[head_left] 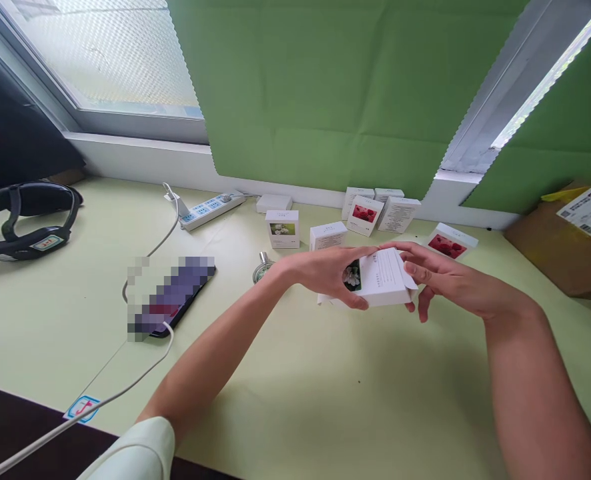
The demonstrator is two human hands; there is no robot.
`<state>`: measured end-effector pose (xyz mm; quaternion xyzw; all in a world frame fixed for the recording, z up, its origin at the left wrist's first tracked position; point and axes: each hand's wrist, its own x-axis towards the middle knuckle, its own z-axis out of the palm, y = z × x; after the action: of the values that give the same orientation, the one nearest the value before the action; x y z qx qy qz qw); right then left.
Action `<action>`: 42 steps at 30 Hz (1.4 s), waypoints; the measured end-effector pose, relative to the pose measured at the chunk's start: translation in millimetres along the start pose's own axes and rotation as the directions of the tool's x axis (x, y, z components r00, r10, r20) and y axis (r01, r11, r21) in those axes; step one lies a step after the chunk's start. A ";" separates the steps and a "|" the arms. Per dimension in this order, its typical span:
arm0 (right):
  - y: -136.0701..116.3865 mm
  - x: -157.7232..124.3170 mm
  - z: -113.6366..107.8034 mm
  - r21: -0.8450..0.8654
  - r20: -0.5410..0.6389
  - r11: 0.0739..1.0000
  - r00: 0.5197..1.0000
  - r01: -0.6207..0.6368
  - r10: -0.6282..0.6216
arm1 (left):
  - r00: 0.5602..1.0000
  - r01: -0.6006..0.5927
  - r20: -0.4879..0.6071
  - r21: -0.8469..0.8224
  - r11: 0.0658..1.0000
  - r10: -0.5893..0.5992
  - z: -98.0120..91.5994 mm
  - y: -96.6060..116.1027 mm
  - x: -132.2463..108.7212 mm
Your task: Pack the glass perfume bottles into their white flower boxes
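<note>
Between my hands, above the table, is a small white cardboard box with a white-flower picture and printed text. My left hand is wrapped round its left part, thumb along the near side. At the right end, where a flap stands slightly out, my right hand has its thumb and fingers on the box. Just behind stands another white box, partly hidden by my left hand. A white box with a red-flower picture lies behind my right hand. Near my left wrist rests a round metal pocket watch-like thing.
More white boxes stand in a group by the wall, with one flower-picture box to their left. Leftward are a power strip, a phone with a white cable, and a black headset. A brown carton is at right.
</note>
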<state>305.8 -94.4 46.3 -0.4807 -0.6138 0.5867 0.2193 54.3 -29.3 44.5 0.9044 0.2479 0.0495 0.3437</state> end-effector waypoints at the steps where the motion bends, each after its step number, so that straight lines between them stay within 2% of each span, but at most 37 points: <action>1: -2.3 -0.6 1.8 -0.002 -0.012 1.000 1.000 -0.002 0.002 | 1.000 -0.005 -0.001 0.001 1.000 0.005 -0.2 0.7 0.1; 7: -12.8 -3.5 12.7 -0.013 -0.072 0.999 0.996 -0.048 0.047 | 1.000 0.001 -0.002 0.009 1.000 -0.001 -2.0 0.6 -0.5; 11: -14.2 -4.6 13.8 -0.032 -0.154 0.996 0.985 -0.082 0.076 | 1.000 0.001 0.030 -0.063 0.998 0.001 -3.3 -3.2 -1.1; 14: -11.2 -4.1 9.5 -0.035 -0.102 0.997 0.993 -0.062 0.058 | 0.998 0.009 0.068 -0.137 0.990 0.000 -4.6 -5.3 -2.2; 16: -8.6 -3.5 6.0 -0.052 -0.077 0.998 0.997 -0.026 0.022 | 0.998 -0.004 0.057 -0.162 0.987 0.013 -5.0 -6.2 -2.5; 20: -6.3 -3.6 1.3 -0.112 -0.163 0.992 0.984 0.055 -0.073 | 0.998 -0.045 0.039 -0.179 0.983 0.053 -3.9 -7.5 -0.9; 24: -8.5 -6.2 -0.7 -0.095 -0.140 0.988 0.981 0.123 -0.136 | 0.996 -0.057 0.051 -0.181 0.982 0.067 -2.9 -8.1 0.3; 31: -11.6 -8.9 -0.9 -0.120 -0.131 0.978 0.974 0.170 -0.186 | 0.998 -0.027 0.052 -0.170 0.985 0.036 -4.3 -5.4 -0.8; 37: -15.2 -10.9 0.7 -0.140 -0.121 0.981 0.981 0.132 -0.149 | 0.998 -0.012 0.066 -0.123 0.992 0.020 -3.4 -5.8 0.2; 42: -19.1 -13.2 0.6 -0.196 -0.055 0.978 0.994 0.077 -0.089 | 0.994 0.014 0.108 -0.066 0.998 -0.007 -1.4 -6.8 1.3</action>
<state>304.8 -103.0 67.9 -0.4920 -0.6803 0.4988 0.2152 52.3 -23.5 41.0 0.8925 0.2318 0.0072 0.3870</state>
